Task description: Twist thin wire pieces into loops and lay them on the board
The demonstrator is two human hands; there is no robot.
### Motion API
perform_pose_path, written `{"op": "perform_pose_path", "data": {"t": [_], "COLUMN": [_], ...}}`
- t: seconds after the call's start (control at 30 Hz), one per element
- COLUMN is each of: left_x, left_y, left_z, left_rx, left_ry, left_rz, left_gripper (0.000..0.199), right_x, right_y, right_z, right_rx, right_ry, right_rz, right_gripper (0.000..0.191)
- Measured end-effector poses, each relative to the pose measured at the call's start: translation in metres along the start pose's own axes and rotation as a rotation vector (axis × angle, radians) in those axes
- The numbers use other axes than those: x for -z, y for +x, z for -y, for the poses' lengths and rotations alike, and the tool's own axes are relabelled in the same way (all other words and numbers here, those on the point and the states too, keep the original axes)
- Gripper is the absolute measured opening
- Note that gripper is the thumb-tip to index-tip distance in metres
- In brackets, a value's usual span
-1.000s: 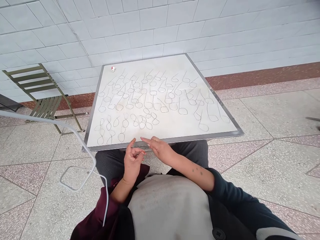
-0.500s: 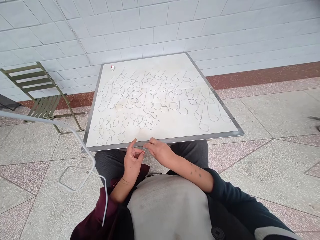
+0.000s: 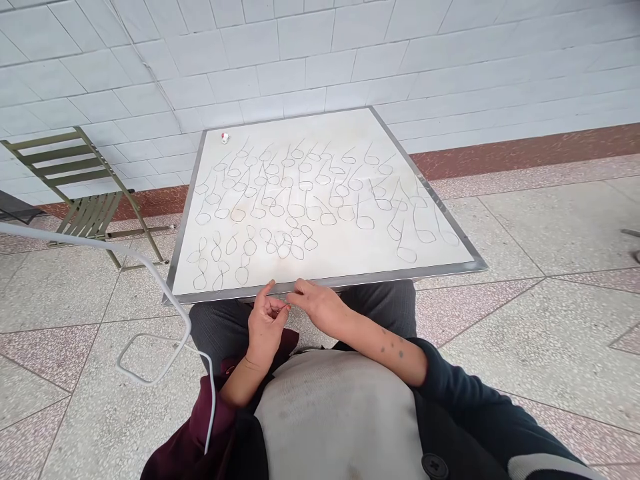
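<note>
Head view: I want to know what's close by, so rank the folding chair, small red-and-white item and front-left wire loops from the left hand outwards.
Nearest to the left hand first:
1. Front-left wire loops, near edge.
2. Red-and-white item, far-left corner.
3. Folding chair, beyond the table's left side.

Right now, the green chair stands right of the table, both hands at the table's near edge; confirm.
Wrong: the head view shows the green chair left of the table; the left hand and right hand are at the table's near edge.
</note>
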State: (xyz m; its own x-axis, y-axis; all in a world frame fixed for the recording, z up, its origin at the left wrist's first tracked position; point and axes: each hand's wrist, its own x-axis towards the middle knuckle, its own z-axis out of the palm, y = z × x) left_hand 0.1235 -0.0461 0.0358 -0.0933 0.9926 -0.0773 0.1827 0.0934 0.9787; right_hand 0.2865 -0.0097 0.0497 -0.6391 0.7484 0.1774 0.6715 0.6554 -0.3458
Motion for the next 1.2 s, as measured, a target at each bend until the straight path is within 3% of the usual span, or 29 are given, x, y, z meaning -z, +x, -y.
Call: {"op": "perform_pose_path", "data": {"t": [0.43, 0.83, 0.9, 1.07, 1.2], "left_x": [0.0, 0.002, 0.002, 0.003, 0.004], "left_y": [0.001, 0.001, 0.001, 0.001, 0.001], "left_z": [-0.002, -0.004, -0.003, 0.0, 0.001], "left_rx": [0.025, 0.112, 0.14, 0.175, 0.159], "left_ry": [-0.052, -0.144, -0.192, -0.266, -0.278], "left_rz": [0.025, 0.057, 0.092, 0.12, 0.12], "left_gripper": [0.05, 0.053, 0.056, 0.061, 0.059], "right_x": [-0.001, 0.006, 0.0, -0.016, -0.018], "right_y": [-0.002, 0.002, 0.002, 0.003, 0.002], "right_z": [-0.002, -0.005, -0.005, -0.005, -0.004], "right_rx": [0.042, 0.131, 0.072, -0.32, -0.346], "right_ry": [0.042, 0.152, 0.27, 0.715, 0.96], "right_rz": [0.016, -0.02, -0.061, -0.189, -0.181], "right_gripper": [0.038, 0.029, 0.027, 0.008, 0.016]}}
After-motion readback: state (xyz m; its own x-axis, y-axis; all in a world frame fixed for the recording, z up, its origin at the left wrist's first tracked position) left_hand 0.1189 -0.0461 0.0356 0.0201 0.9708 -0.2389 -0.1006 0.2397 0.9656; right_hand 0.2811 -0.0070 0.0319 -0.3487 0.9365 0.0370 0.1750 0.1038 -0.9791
